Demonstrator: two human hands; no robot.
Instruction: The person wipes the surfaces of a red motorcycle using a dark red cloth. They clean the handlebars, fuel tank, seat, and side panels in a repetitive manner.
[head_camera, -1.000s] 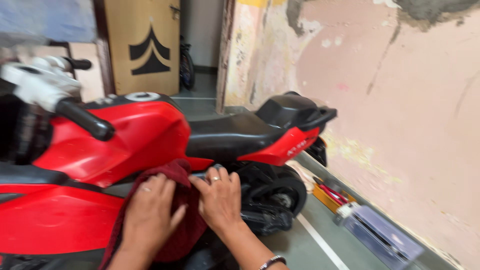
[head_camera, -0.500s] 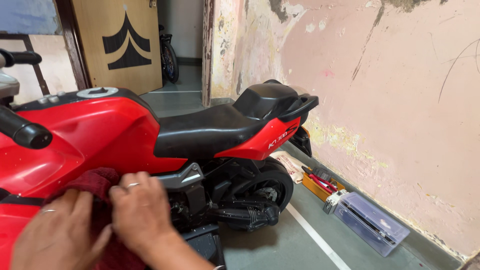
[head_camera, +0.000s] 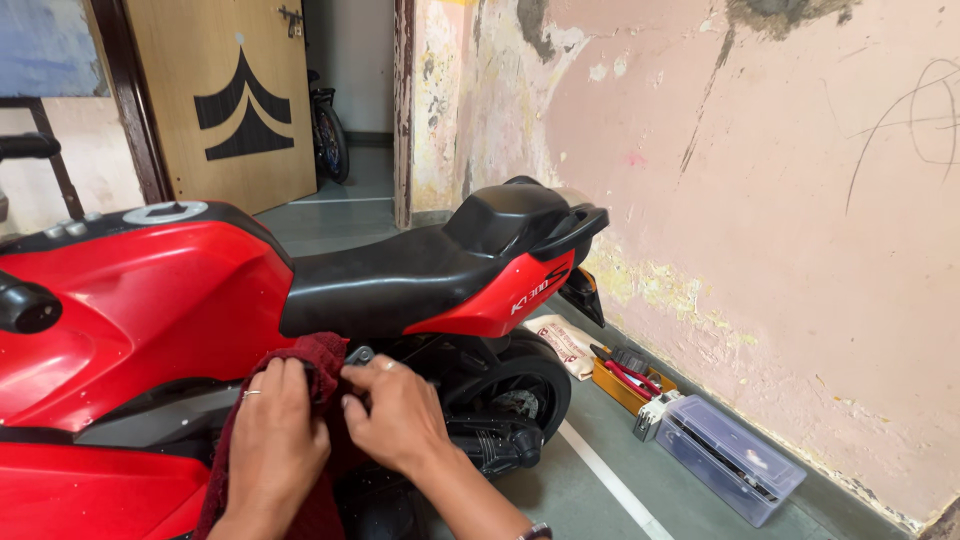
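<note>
Both hands work low against the side of the red toy motorcycle (head_camera: 150, 300), just under the front of its black seat (head_camera: 390, 275). Left hand (head_camera: 272, 440) lies flat, fingers spread, pressing a dark red cloth (head_camera: 315, 365) onto the bike's grey side panel; a ring shows on one finger. Cloth hangs down below that hand, partly hidden by the wrist. Right hand (head_camera: 395, 410), just beside the left and touching the cloth's edge, has fingers curled, pinching the cloth near a small grey bracket under the seat; ring on one finger, bracelet at the wrist.

Right of the hands: black rear wheel (head_camera: 520, 385), then the red tail panel above it. On the floor beyond the rear wheel, along the peeling pink wall (head_camera: 780, 250): a whitish bag (head_camera: 565, 340), an orange tray of tools (head_camera: 630, 378), a clear plastic case (head_camera: 735, 455). Behind the bike, a wooden door (head_camera: 230, 100) stands open.
</note>
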